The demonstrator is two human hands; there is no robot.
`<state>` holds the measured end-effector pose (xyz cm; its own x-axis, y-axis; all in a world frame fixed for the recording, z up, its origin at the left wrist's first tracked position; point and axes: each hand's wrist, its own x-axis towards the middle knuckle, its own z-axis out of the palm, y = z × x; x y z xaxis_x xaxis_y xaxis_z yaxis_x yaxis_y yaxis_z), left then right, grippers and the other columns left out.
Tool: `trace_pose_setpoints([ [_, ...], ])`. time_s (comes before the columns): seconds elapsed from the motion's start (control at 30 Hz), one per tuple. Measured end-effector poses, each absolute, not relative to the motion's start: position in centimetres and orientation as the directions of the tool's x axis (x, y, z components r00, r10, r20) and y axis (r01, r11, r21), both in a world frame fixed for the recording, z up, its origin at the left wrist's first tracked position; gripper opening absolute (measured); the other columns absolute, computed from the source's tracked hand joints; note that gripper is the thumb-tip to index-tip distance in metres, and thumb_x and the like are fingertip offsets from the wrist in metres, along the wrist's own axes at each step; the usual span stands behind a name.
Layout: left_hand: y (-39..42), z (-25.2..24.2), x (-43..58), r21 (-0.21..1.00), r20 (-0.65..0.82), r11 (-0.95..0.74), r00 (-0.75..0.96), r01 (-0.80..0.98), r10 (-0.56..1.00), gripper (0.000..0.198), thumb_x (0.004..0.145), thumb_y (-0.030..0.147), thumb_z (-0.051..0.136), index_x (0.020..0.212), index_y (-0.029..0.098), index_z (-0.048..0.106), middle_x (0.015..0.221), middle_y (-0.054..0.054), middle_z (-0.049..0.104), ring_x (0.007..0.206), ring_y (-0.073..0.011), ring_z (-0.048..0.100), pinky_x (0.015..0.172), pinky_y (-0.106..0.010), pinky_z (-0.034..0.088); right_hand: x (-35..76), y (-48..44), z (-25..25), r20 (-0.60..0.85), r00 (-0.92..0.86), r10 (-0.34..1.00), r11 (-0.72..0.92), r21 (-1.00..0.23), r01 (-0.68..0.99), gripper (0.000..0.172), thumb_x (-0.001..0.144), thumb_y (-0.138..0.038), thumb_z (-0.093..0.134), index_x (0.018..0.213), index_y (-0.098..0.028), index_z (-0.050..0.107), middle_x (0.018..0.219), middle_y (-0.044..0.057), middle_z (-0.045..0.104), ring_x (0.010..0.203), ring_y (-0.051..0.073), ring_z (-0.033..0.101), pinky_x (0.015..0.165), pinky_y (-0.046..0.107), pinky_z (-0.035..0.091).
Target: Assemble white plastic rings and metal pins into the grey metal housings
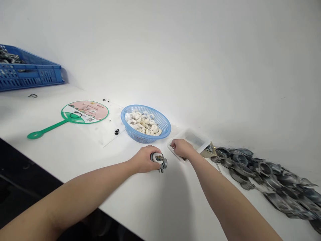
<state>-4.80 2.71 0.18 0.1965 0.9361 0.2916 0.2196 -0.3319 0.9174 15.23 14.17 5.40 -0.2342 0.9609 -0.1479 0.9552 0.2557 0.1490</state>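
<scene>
My left hand (pixel 145 159) is closed around a grey metal carburetor (pixel 164 163), with a white plastic float (pixel 157 158) and some brassy bits showing in its upturned opening. It is held just above the white table. To the right, my right hand (pixel 182 148) reaches into the near part of a clear plastic container (pixel 204 142), its fingers pinched together. A shiny sliver of metal shows at those fingertips, too small to name. Just behind both hands stands a blue mesh basket (pixel 140 138) heaped with white plastic floats (pixel 144 123).
Many grey carburetor castings (pixel 265 180) are piled along the right, beside a small box of metal parts (pixel 209 150). A green-handled fan (pixel 86 112) lies left of the basket, near small black rings (pixel 116 132). A blue crate (pixel 32 76) stands far left against the wall.
</scene>
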Motion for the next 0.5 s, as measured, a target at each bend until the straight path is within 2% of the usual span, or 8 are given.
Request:
trace_pose_setpoints([
  [0.2,2.67,0.22,-4.91,0.908,0.292,-0.335,0.193,0.253,0.937,0.036,0.056,0.016,0.07,0.091,0.019,0.065,0.093,-0.006,0.062,0.084,-0.0217,0.058,0.075,-0.033,0.048,15.73,14.28,5.34,-0.151,-0.259,0.954,0.278,0.122,0.953,0.035,0.07,-0.014,0.05,0.101,-0.022,0.065,0.101,0.006,0.066,0.08,0.018,0.06,0.058,0.022,0.037],
  [0.33,2.64,0.22,-5.0,0.905,0.296,-0.342,0.202,0.252,0.934,0.035,0.056,0.017,0.07,0.091,0.019,0.066,0.094,-0.005,0.062,0.085,-0.0215,0.058,0.077,-0.033,0.048,15.68,14.33,5.27,-0.159,-0.274,0.949,0.294,0.12,0.948,0.036,0.067,-0.013,0.052,0.101,-0.02,0.065,0.097,0.007,0.067,0.073,0.017,0.059,0.057,0.022,0.036],
  [0.5,2.63,0.09,-4.97,0.912,0.281,-0.324,0.193,0.252,0.94,0.034,0.057,0.017,0.069,0.091,0.019,0.066,0.094,-0.004,0.062,0.083,-0.0201,0.058,0.075,-0.03,0.048,15.83,14.51,4.59,-0.145,-0.272,0.951,0.293,0.144,0.945,0.036,0.065,-0.013,0.054,0.098,-0.02,0.066,0.098,0.008,0.067,0.076,0.018,0.059,0.058,0.023,0.035],
])
